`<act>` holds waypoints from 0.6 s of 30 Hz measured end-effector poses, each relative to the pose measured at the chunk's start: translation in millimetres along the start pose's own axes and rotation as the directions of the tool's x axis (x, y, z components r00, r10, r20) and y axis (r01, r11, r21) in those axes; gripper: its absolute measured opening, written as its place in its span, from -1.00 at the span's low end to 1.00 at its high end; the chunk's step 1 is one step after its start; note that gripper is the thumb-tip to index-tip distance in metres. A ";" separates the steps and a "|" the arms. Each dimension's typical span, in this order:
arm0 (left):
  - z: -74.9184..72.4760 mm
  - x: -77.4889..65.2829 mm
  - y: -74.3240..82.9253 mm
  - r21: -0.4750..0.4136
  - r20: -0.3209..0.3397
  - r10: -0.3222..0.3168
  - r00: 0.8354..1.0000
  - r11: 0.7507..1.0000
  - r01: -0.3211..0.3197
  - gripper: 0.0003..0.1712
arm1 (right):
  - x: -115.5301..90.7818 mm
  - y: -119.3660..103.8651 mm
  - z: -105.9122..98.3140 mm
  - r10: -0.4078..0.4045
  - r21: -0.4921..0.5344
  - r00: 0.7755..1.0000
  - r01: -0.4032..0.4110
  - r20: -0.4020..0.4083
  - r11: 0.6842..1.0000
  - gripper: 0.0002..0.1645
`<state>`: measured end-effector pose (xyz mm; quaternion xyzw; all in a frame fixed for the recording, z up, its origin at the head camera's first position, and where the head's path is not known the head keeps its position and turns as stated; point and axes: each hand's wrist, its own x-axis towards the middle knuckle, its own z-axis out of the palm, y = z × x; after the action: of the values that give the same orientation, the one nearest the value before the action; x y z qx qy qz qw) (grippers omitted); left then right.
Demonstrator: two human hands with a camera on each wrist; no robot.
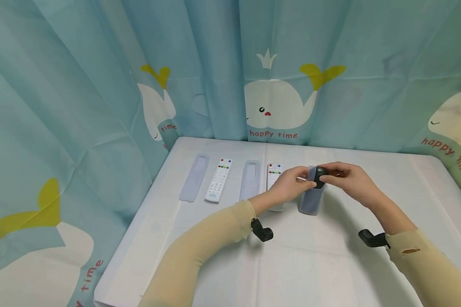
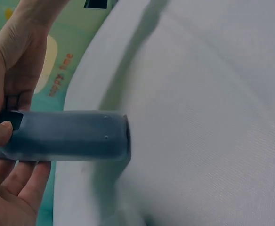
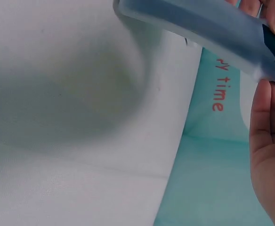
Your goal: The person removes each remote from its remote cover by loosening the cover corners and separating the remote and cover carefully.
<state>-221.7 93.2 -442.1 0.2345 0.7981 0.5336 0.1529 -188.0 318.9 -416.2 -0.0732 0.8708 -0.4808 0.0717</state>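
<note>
A black remote control (image 1: 320, 172) stands partly inside a translucent sleeve (image 1: 311, 203), its dark rounded end showing at the sleeve's mouth. My left hand (image 1: 289, 186) holds the sleeve near that mouth, its thumb against the dark end. From the other side my right hand (image 1: 348, 180) pinches the remote's exposed end. In the left wrist view the sleeve (image 2: 71, 136) reaches out sideways over the table, its closed end away from the fingers. The right wrist view shows the sleeve (image 3: 198, 28) slanting above the tabletop, with fingers of both hands at its dark end.
Left of the hands lie a white remote (image 1: 218, 181), an empty-looking translucent sleeve (image 1: 194, 178), a second such sleeve (image 1: 250, 181) and another white remote (image 1: 274, 171), partly behind my left hand. The white table (image 1: 315, 264) borders a whale-print curtain (image 1: 215, 76).
</note>
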 end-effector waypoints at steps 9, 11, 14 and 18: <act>-0.7 4.3 3.2 -0.202 -0.044 -0.119 0.992 0.973 0.108 -0.52 | -0.6 -5.1 3.6 0.015 -0.066 0.999 -0.017 -0.034 0.998 -0.33; -0.4 5.5 4.3 -0.221 -0.046 -0.145 0.988 0.966 0.131 -0.53 | -0.8 -4.2 3.4 0.013 -0.066 0.999 -0.016 -0.039 0.998 -0.33; 0.2 7.0 6.4 -0.257 -0.043 -0.175 0.984 0.953 0.158 -0.54 | -1.1 -1.9 2.6 0.006 -0.058 0.999 -0.009 -0.040 0.998 -0.33; 2.0 9.3 5.9 -0.325 -0.040 -0.224 0.974 0.924 0.200 -0.59 | -1.8 1.2 1.9 -0.009 -0.050 0.999 0.007 -0.037 0.999 -0.35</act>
<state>-227.3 101.7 -437.3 0.0984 0.7271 0.6445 0.2149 -185.9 318.3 -418.2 -0.0696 0.8834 -0.4606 0.0517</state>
